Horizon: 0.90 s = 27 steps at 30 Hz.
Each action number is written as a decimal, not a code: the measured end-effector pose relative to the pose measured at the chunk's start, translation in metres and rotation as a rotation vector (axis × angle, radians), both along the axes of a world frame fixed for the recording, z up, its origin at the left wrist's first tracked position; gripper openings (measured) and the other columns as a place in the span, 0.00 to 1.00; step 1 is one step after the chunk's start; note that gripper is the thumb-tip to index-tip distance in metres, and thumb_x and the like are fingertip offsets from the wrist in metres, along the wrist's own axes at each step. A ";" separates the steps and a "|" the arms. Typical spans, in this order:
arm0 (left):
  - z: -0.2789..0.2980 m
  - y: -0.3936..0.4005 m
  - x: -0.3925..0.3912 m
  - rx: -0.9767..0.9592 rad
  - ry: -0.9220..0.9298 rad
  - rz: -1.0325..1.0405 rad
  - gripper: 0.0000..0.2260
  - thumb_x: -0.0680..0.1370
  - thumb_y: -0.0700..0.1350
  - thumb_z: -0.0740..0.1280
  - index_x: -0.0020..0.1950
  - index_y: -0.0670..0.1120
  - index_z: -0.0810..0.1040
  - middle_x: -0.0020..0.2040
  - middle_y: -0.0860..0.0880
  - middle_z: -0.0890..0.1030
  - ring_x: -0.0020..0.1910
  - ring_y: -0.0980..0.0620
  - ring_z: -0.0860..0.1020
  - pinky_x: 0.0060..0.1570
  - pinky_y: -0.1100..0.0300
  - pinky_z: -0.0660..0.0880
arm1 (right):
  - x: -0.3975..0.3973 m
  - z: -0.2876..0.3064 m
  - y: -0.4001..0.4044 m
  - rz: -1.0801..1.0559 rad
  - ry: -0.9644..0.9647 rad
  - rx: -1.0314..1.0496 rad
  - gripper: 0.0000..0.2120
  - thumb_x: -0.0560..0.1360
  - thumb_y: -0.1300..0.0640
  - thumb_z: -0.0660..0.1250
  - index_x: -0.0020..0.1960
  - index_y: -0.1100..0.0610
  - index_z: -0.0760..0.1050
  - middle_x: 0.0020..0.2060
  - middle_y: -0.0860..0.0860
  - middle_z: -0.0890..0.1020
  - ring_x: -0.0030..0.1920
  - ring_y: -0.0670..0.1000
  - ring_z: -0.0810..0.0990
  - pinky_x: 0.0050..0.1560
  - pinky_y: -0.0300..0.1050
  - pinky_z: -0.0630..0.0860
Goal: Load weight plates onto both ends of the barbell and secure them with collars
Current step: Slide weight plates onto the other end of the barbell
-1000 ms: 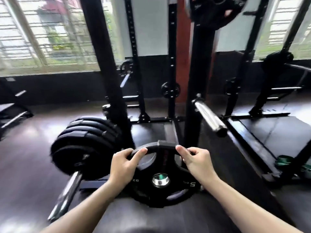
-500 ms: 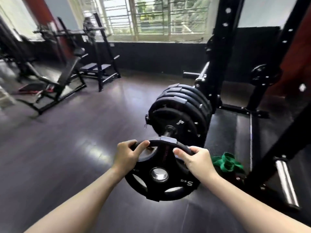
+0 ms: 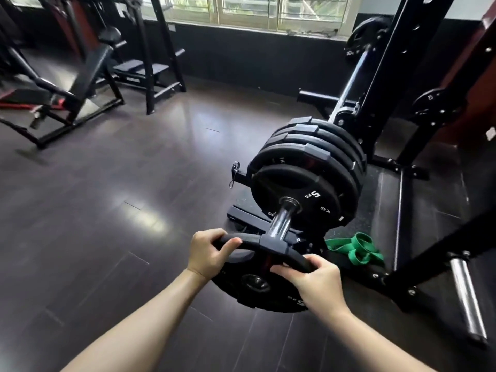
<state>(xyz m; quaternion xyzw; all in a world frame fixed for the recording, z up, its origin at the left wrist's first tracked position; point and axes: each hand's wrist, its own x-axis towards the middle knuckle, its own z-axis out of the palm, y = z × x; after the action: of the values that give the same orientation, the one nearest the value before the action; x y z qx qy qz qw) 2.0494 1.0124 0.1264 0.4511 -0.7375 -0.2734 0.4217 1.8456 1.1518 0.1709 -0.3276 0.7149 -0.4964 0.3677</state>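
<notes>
Green band [image 3: 354, 249] beside loaded barbell sleeve [image 3: 280, 220], bench [image 3: 88, 68] behind

Single head-worn wide-angle view, aimed forward and down. Near: both forearms and the held plate [image 3: 257, 280] at lower centre. Barbell sleeve [image 3: 281, 220] just ahead; floor [image 3: 107, 210], benches [image 3: 88, 65] and windows [image 3: 268, 9] farther back, edges curved.

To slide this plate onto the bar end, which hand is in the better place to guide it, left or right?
Probably the right hand. It grips the held plate on the rim side nearer the bar end. The left hand grips the far rim side. Both still carry the plate.
</notes>
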 end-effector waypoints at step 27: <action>-0.004 -0.059 -0.086 0.268 0.247 0.390 0.26 0.76 0.58 0.48 0.62 0.50 0.79 0.65 0.49 0.75 0.67 0.50 0.67 0.71 0.44 0.59 | -0.046 -0.035 -0.066 -0.045 0.890 -0.431 0.37 0.63 0.35 0.79 0.60 0.59 0.74 0.58 0.55 0.74 0.59 0.57 0.75 0.62 0.58 0.75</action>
<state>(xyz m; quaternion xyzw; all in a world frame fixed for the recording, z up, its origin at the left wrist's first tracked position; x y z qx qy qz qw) 1.9632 0.9534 0.1221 0.5997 -0.5367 -0.3354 0.4897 1.7993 1.0856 0.1355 -0.5609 0.6905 -0.4527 -0.0604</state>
